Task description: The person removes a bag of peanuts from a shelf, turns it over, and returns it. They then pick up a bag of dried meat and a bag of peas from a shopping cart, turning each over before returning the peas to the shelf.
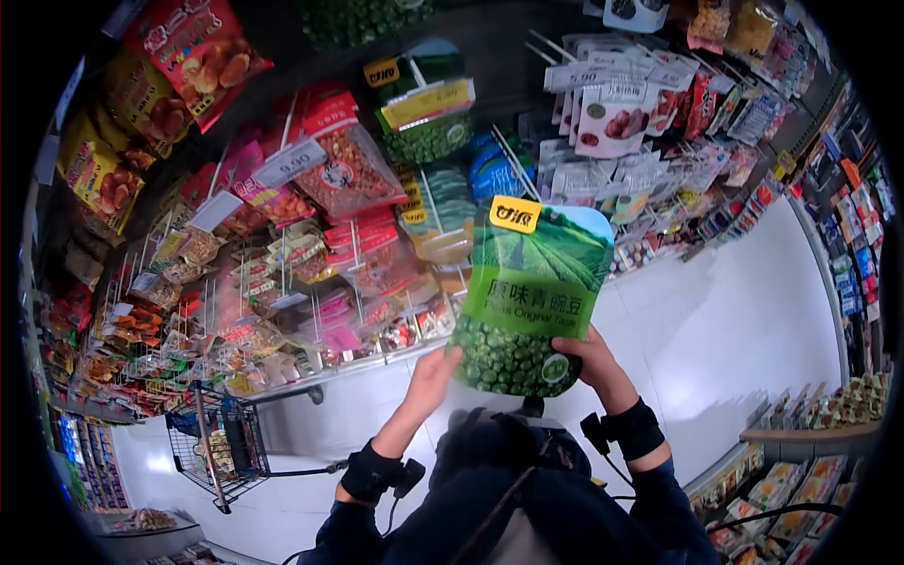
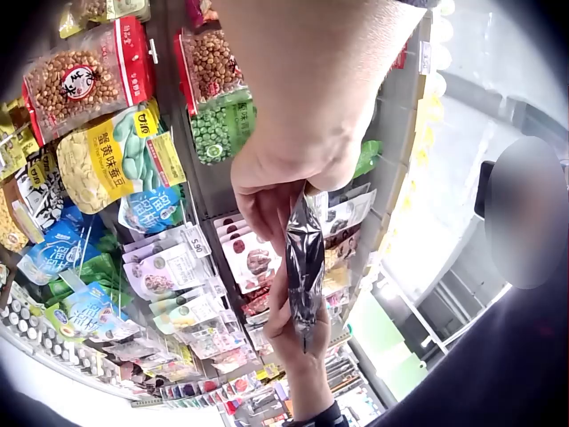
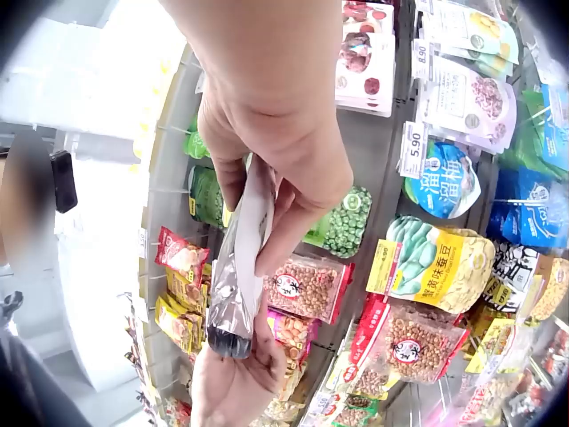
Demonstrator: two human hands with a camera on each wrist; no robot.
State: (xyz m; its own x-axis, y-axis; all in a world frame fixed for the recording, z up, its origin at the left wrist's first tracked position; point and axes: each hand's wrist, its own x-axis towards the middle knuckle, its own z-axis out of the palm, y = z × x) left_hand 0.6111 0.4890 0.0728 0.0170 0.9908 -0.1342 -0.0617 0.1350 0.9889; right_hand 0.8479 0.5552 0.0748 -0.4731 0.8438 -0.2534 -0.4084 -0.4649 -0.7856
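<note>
Both hands hold up a green bag of peas (image 1: 532,297) in front of the body, its printed front facing the head camera. My left hand (image 1: 435,377) grips the lower left edge. On the lower right, my right hand (image 1: 593,361) has its thumb across the front and its fingers behind. Seen edge-on in the left wrist view, the bag's silvery bottom fold (image 2: 305,267) lies between the left hand (image 2: 284,191) and the right. The right wrist view shows the right hand (image 3: 276,169) pinching one side of the bag (image 3: 240,271).
Snack bags hang on hooks along the shelf ahead, among them red-edged peanut bags (image 1: 348,160) and white pouches (image 1: 612,113). A black shopping cart (image 1: 221,443) stands at the left on the white floor (image 1: 734,311). Low bins of packets (image 1: 791,490) are at the lower right.
</note>
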